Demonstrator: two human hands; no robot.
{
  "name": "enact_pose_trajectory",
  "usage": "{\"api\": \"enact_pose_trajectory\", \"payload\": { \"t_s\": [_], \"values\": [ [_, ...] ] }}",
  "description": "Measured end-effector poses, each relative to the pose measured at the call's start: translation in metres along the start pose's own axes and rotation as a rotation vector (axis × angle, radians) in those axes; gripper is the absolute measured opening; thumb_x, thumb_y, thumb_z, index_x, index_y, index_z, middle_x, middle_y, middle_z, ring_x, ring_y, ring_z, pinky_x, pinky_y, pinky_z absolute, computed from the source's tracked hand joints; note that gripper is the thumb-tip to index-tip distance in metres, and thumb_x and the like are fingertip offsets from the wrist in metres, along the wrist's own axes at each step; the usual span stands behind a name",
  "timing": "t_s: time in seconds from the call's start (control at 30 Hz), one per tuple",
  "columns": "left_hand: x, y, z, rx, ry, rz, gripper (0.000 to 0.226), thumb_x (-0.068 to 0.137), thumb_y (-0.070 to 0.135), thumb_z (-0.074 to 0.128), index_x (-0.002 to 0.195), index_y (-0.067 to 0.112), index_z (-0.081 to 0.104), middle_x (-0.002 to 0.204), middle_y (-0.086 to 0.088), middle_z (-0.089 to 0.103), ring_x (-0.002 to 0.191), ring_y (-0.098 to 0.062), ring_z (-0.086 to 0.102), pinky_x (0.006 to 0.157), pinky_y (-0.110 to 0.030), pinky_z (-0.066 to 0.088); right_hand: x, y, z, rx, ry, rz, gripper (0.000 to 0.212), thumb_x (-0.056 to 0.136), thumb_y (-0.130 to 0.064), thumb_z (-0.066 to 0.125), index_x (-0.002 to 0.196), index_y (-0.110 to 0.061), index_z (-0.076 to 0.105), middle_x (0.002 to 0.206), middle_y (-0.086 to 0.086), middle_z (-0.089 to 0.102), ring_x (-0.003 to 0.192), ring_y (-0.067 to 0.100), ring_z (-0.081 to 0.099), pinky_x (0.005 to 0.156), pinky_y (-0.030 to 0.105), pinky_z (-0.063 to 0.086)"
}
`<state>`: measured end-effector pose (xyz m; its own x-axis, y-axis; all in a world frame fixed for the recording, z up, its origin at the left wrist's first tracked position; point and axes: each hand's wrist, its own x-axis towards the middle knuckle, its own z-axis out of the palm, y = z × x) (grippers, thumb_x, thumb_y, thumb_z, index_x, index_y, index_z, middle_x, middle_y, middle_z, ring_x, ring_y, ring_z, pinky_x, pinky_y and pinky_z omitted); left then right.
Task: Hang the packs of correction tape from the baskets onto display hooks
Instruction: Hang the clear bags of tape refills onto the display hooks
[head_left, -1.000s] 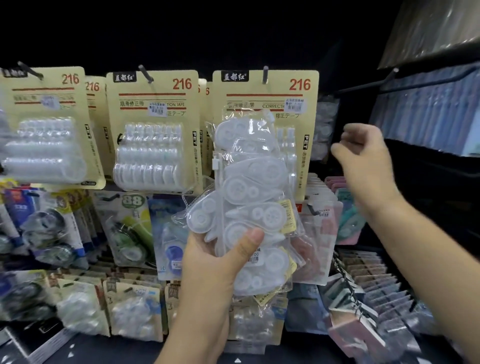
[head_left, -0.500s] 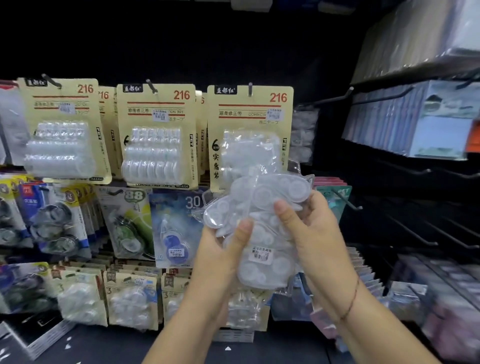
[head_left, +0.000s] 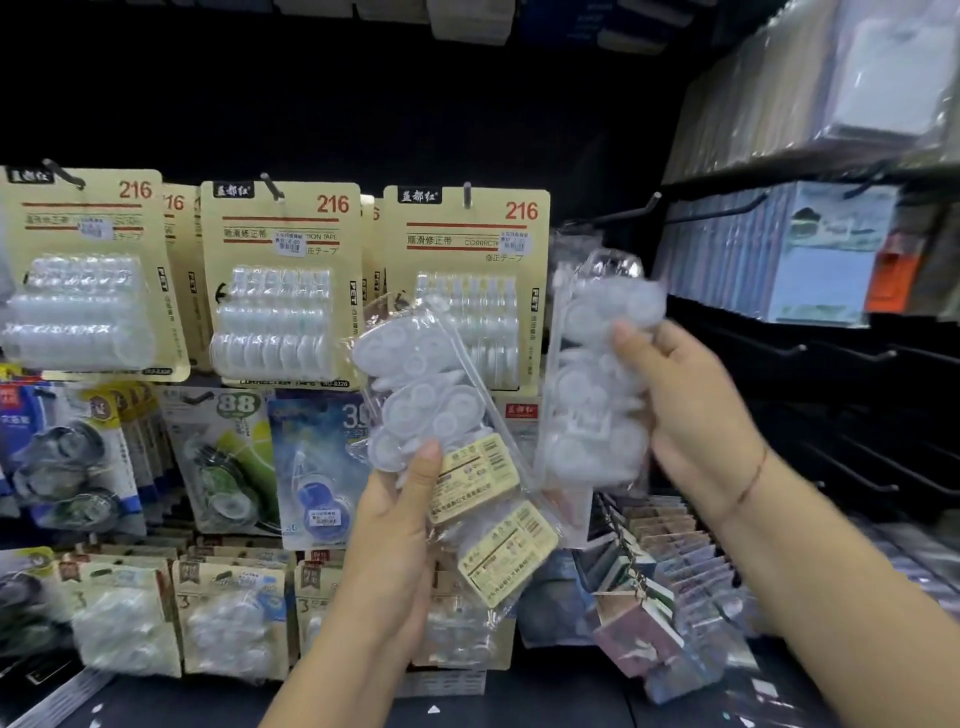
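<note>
A clear plastic pack of white correction tapes (head_left: 597, 379) is clamped in the right hand (head_left: 696, 421), yellow-labelled packs (head_left: 436, 405) in the left hand (head_left: 395, 535).

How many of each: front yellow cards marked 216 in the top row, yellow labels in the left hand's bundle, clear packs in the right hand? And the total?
Front yellow cards marked 216: 3
Yellow labels in the bundle held by the left hand: 2
Clear pack in the right hand: 1
Total: 6
</note>
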<state>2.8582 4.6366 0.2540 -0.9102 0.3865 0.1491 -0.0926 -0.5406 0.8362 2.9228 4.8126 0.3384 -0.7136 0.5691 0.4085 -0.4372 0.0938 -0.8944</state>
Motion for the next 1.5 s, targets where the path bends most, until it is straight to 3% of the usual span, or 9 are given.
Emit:
{"api": "enact_pose_trajectory", "payload": {
  "t_s": [0.1, 0.27, 0.57, 0.73, 0.9, 1.03, 1.17, 1.37, 1.5],
  "values": [
    [0.003, 0.006, -0.002, 0.01, 0.017, 0.036, 0.049, 0.077, 0.033, 0.061, 0.124, 0.019, 0.06, 0.104, -0.004, 0.077, 0.092, -0.02, 0.074, 0.09, -0.044, 0.054, 0.044, -0.021, -0.016, -0.116, 0.137, -0.08, 0.016, 0.094, -0.027, 0.062, 0.09, -0.012, 0.061, 0.088, 0.008, 0.066, 0.075, 0.022, 0.065, 0.071, 0.038, 0.058],
    [0.002, 0.01, 0.001, 0.039, 0.007, 0.067, 0.042, 0.077, 0.035, 0.061, 0.118, 0.026, 0.061, 0.104, 0.0, 0.077, 0.092, -0.017, 0.074, 0.087, -0.044, 0.052, 0.082, -0.025, -0.028, -0.231, 0.167, -0.1, 0.029, 0.084, -0.041, 0.067, 0.091, -0.014, 0.057, 0.087, 0.012, 0.05, 0.078, 0.026, 0.048, 0.073, 0.041, 0.043],
    [0.001, 0.011, 0.001, 0.082, 0.003, 0.088, 0.038, 0.077, 0.035, 0.061, 0.115, 0.025, 0.062, 0.101, 0.001, 0.077, 0.09, -0.014, 0.074, 0.081, -0.038, 0.053, 0.082, -0.02, -0.031, -0.217, 0.182, -0.141, 0.027, 0.087, -0.04, 0.068, 0.086, -0.014, 0.061, 0.087, 0.012, 0.053, 0.079, 0.026, 0.052, 0.08, 0.046, 0.05],
    [0.003, 0.011, 0.0, 0.083, 0.01, 0.101, 0.035, 0.078, 0.034, 0.061, 0.112, 0.026, 0.063, 0.101, 0.001, 0.077, 0.091, -0.014, 0.074, 0.079, -0.037, 0.052, 0.079, -0.023, -0.03, -0.172, 0.173, -0.142, 0.025, 0.088, -0.033, 0.069, 0.077, -0.014, 0.058, 0.071, 0.007, 0.054, 0.06, 0.017, 0.053, 0.061, 0.029, 0.048],
    [0.005, 0.012, 0.0, 0.073, 0.006, 0.113, 0.034, 0.079, 0.032, 0.06, 0.112, 0.029, 0.063, 0.101, 0.003, 0.077, 0.088, -0.011, 0.074, 0.075, -0.032, 0.054, 0.076, -0.027, -0.033, -0.116, 0.177, -0.147, 0.027, 0.089, -0.031, 0.068, 0.068, -0.017, 0.058, 0.057, -0.007, 0.059, 0.052, 0.011, 0.056, 0.057, 0.027, 0.049],
    [0.006, 0.01, -0.001, 0.066, -0.003, 0.114, 0.031, 0.079, 0.032, 0.06, 0.11, 0.027, 0.063, 0.098, 0.003, 0.078, 0.085, -0.011, 0.074, 0.062, -0.022, 0.058, 0.08, -0.027, -0.037, -0.141, 0.198, -0.139, 0.026, 0.087, -0.033, 0.071, 0.07, -0.018, 0.059, 0.064, -0.003, 0.058, 0.059, 0.014, 0.056, 0.065, 0.031, 0.049],
    [0.008, 0.009, -0.001, 0.061, -0.007, 0.122, 0.032, 0.079, 0.031, 0.06, 0.111, 0.027, 0.063, 0.098, 0.002, 0.078, 0.084, -0.01, 0.074, 0.061, -0.02, 0.058, 0.084, -0.03, -0.037, -0.157, 0.183, -0.109, 0.027, 0.079, -0.039, 0.076, 0.075, -0.019, 0.059, 0.081, 0.01, 0.055, 0.075, 0.025, 0.055, 0.078, 0.043, 0.051],
    [0.009, 0.008, -0.001, 0.066, -0.024, 0.128, 0.04, 0.081, 0.031, 0.06, 0.12, 0.023, 0.062, 0.102, 0.001, 0.077, 0.09, -0.013, 0.074, 0.063, -0.021, 0.059, 0.084, -0.037, -0.034, -0.155, 0.205, -0.044, 0.023, 0.083, -0.033, 0.074, 0.076, -0.015, 0.06, 0.071, 0.002, 0.055, 0.048, 0.013, 0.045, 0.043, 0.02, 0.042],
    [0.011, 0.008, -0.002, 0.063, -0.025, 0.134, 0.038, 0.08, 0.031, 0.06, 0.118, 0.026, 0.062, 0.101, 0.003, 0.077, 0.088, -0.011, 0.074, 0.061, -0.02, 0.058, 0.082, -0.036, -0.033, -0.16, 0.211, -0.014, 0.021, 0.085, -0.029, 0.072, 0.09, -0.009, 0.067, 0.072, 0.0, 0.055, 0.041, 0.008, 0.039, 0.034, 0.016, 0.035]
  ]
}}
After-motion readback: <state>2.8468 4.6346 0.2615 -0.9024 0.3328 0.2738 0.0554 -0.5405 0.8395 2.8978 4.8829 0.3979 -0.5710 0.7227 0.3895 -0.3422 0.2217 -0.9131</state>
